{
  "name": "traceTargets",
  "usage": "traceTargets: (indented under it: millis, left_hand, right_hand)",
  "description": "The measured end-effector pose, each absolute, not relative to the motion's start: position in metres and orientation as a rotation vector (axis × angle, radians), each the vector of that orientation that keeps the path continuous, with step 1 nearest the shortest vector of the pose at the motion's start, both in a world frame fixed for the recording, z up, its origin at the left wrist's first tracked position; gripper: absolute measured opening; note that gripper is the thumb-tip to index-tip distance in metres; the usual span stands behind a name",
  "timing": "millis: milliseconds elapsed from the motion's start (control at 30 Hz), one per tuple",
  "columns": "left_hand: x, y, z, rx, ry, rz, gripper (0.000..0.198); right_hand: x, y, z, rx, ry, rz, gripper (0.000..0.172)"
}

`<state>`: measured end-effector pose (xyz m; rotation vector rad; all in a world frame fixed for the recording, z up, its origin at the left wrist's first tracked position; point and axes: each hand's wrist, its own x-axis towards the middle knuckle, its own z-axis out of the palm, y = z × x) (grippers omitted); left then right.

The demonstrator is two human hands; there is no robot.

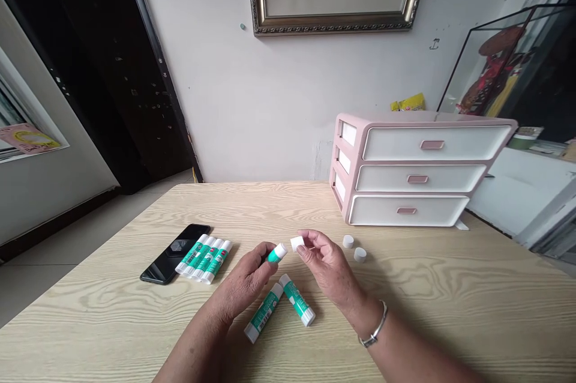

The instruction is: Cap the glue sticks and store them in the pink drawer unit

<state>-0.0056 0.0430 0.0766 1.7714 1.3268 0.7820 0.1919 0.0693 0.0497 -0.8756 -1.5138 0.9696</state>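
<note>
My left hand (248,277) is closed around a green-and-white glue stick (278,253), whose white end points up and to the right. Just right of that end, my right hand (329,266) pinches a small white cap (297,244) between thumb and fingers, apart from the stick. Below the hands, two more glue sticks lie on the table: one (264,313) slants down to the left, the other (297,301) down to the right. Two loose white caps, one (348,241) behind the other (360,254), sit to the right of my right hand.
Several glue sticks (205,259) lie side by side at the left, against a black phone (175,254). A pink-and-white drawer unit (416,170) stands at the back right of the wooden table (135,323). Behind it hangs a framed picture (335,26) on the wall.
</note>
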Motion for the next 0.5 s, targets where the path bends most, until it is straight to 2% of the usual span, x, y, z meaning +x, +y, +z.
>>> traceTargets:
  millis: [500]
  left_hand:
    - [-0.0021, 0.0436, 0.0755, 1.924, 1.344, 0.749, 0.029]
  right_hand:
    - [0.1893, 0.061, 0.0479, -0.861, -1.668, 0.812, 0.03]
